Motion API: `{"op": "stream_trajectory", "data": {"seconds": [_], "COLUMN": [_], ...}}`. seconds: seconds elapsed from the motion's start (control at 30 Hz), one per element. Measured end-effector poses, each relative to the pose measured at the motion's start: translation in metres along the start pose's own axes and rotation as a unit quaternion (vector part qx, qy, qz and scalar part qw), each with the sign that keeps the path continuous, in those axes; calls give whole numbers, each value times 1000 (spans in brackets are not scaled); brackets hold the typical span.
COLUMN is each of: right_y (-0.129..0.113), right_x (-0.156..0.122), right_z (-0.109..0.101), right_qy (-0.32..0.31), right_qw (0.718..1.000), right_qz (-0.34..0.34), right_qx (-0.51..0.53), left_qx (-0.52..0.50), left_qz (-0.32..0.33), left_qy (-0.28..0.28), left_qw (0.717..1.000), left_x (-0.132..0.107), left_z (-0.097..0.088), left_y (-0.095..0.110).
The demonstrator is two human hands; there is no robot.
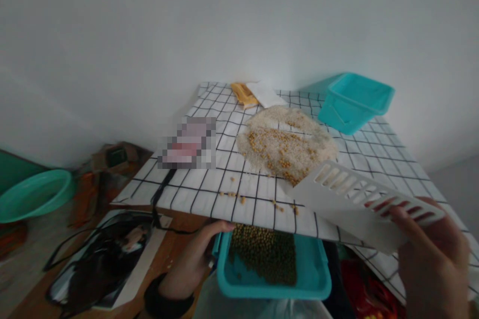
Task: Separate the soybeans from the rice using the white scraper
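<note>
My left hand (204,244) grips the left rim of a teal plastic tub (314,269), its thumb over the edge. The tub sits just below the table's front edge, with yellowish beans (249,234) and darker green ones (279,259) in it. My right hand (430,249) is closed around a white slotted plastic piece (337,209), some fingers showing through the slots. The piece slants over the front right of the table, its far end near a spread of pale grains mixed with yellow beans (286,149). Several loose beans (242,200) lie near the front edge.
A teal container (355,104) stands at the back right of the checked tablecloth (209,189). Orange and white packets (258,93) lie at the back. A blurred-out item (189,142) is on the left. A box (108,259) and green basin (37,192) sit lower left.
</note>
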State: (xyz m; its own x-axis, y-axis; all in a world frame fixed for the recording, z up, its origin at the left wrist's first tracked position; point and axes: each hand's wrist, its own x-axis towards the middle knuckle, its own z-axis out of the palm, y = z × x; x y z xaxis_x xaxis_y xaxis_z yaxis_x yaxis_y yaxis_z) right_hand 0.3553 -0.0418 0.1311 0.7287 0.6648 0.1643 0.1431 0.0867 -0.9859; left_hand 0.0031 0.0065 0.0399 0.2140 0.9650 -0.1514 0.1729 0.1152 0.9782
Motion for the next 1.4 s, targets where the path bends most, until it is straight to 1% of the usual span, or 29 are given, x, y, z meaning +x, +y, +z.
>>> {"op": "stream_trajectory", "data": {"seconds": [0.1, 0.2, 0.23, 0.3, 0.37, 0.43, 0.5, 0.57, 0.63, 0.73, 0.83, 0.93, 1.0, 1.07, 1.17, 1.27, 1.33, 1.4], "right_y": [2, 3, 2, 1, -1, -2, -1, 0, 1, 2, 2, 2, 3, 5, 6, 5, 2, -3], "right_x": [-6, -10, -10, -8, -4, -2, -1, -4, -9, -13, -15, -17, -17, -18, -16, -13, -11, -10], "right_z": [0, -1, -2, -2, 2, 10, 19, 29, 38, 52, 66, 78, 85, 90, 94, 99, 103, 108], "right_qy": [-23, -62, -67, -63, -44, -21, -23, -61, -93, -105, -110, -115, -119, -121, -108, -106, -132, -170], "right_qw": [999, 997, 997, 997, 999, 1000, 1000, 998, 995, 994, 993, 992, 992, 992, 993, 992, 988, 980], "right_qz": [17, 28, 28, 26, 23, 11, 3, 12, 13, -15, -35, -50, -48, -41, -40, -62, -83, -100], "right_qx": [-19, -26, -23, -22, -16, -8, -7, -14, -13, -10, -15, -13, -6, 0, -1, -1, 2, 2], "left_qx": [-20, -54, -62, -61, -35, -13, -19, -47, -70, -72, -76, -110, -131, -121, -62, -15, -13, -33], "left_qz": [-14, -21, -23, -25, -22, -29, -45, -44, -23, 6, -6, -48, -57, -35, 3, 50, 63, 58], "left_qy": [-14, -22, -17, -7, 0, 2, 9, 16, 19, 22, 26, 46, 56, 36, 9, 24, 18, 10], "left_qw": [1000, 998, 998, 998, 999, 999, 999, 998, 997, 997, 997, 992, 988, 991, 998, 998, 998, 998], "left_x": [-3, -3, -2, -1, 0, 0, 0, -1, -3, -4, -1, 3, 3, 2, -1, -3, -3, -3], "left_z": [-2, -3, -3, -4, -4, -4, -4, -5, -8, -17, -23, -24, -24, -26, -30, -32, -32, -31], "left_y": [4, -1, -2, -1, 4, 10, 13, 10, 3, -5, -7, -6, -5, -4, -5, -11, -15, -18]}}
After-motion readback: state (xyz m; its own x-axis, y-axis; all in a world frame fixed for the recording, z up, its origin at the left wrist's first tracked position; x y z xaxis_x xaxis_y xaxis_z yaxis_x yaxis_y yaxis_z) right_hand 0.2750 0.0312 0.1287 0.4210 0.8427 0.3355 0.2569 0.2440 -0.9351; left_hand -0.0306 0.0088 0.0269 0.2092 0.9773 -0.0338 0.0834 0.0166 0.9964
